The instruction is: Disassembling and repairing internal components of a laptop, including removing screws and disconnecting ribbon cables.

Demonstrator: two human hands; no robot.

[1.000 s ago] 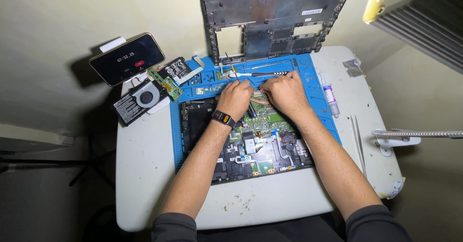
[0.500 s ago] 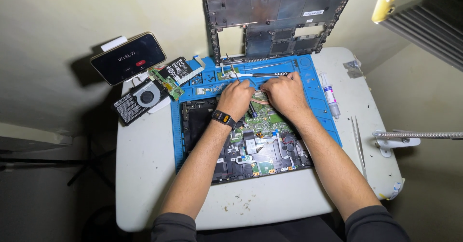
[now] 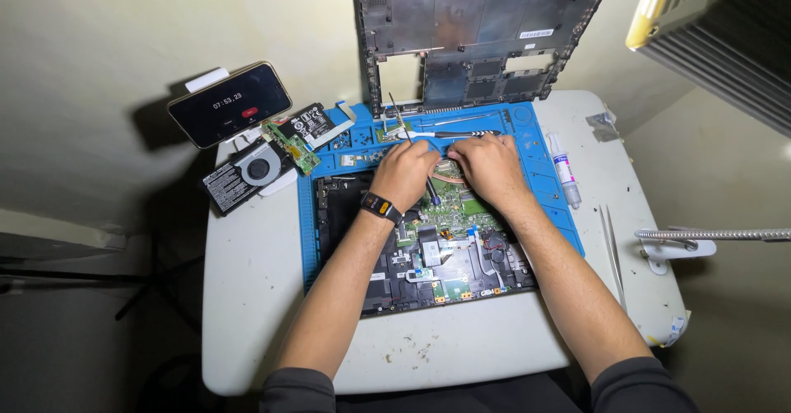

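Now both hands work in the middle of the frame on an opened laptop base [image 3: 428, 252] lying on a blue repair mat [image 3: 540, 162]. Left hand [image 3: 405, 174] has its grip closed around a dark screwdriver [image 3: 431, 189]. Right hand [image 3: 488, 166] presses on the green motherboard [image 3: 461, 211]; whether it grasps something, I cannot tell.

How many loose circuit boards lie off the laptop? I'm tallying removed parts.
1 that I can see: a small green circuit board left of the blue mat, beside the fan. Others may be hidden.
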